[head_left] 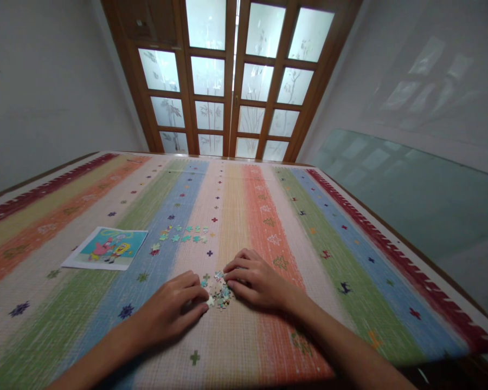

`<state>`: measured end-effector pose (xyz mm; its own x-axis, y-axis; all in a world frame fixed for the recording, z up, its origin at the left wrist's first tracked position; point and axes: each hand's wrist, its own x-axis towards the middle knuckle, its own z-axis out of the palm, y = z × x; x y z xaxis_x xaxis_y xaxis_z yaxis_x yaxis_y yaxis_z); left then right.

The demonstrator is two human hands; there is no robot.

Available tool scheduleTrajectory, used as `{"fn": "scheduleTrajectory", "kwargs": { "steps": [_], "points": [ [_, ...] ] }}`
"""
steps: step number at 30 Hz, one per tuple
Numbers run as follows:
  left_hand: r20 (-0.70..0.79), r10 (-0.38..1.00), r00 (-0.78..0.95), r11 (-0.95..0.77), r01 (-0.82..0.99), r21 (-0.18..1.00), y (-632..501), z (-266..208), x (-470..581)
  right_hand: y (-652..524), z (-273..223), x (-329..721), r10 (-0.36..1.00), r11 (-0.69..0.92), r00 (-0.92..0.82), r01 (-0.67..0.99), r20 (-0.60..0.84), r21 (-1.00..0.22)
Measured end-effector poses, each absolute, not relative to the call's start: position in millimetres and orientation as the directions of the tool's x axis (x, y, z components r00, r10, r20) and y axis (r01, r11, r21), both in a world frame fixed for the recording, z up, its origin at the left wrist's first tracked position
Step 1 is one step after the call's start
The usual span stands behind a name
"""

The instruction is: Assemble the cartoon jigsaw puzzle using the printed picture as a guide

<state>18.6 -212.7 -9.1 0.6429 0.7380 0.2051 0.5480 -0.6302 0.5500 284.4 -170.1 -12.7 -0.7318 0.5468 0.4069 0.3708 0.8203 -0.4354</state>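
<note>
A small pile of jigsaw puzzle pieces (pixel 222 295) lies on the striped tablecloth, between my two hands. My left hand (pixel 183 300) rests at the pile's left side, fingers bent and a gap showing between thumb and forefinger. Its fingertips are beside a pale puzzle piece (pixel 210 301). From the right, my right hand (pixel 256 279) reaches the pile with its fingers slightly apart, the tips at the edge pieces. I see no piece lifted in either hand. Farther forward, several turquoise puzzle pieces (pixel 187 237) are laid out in loose rows.
A printed cartoon picture (pixel 109 248) lies on the left of the striped tablecloth (pixel 236 346). Wooden doors with frosted panes (pixel 211 76) stand beyond the table's far edge. White walls flank both sides, with a pale green glass-like panel (pixel 410 189) along the right.
</note>
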Motion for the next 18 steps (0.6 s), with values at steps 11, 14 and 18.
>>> {"fn": "scheduleTrajectory", "kwargs": {
  "steps": [11, 14, 18],
  "points": [
    [0.267, 0.776, 0.572, -0.610, 0.573, 0.547, -222, -20, 27, -170, -15, 284, 0.540, 0.824, -0.714, 0.342, 0.445, -0.451],
    [0.236, 0.795, 0.558, -0.572, 0.564, 0.596, -223, -18, 27, -169, -15, 284, 0.543, 0.822, -0.719, 0.352, 0.434, -0.447],
    [0.180, 0.813, 0.553, -0.512, 0.534, 0.672, -221, -10, 24, -169, -15, 285, 0.538, 0.826, -0.720, 0.346, 0.437, -0.445]
  ]
}}
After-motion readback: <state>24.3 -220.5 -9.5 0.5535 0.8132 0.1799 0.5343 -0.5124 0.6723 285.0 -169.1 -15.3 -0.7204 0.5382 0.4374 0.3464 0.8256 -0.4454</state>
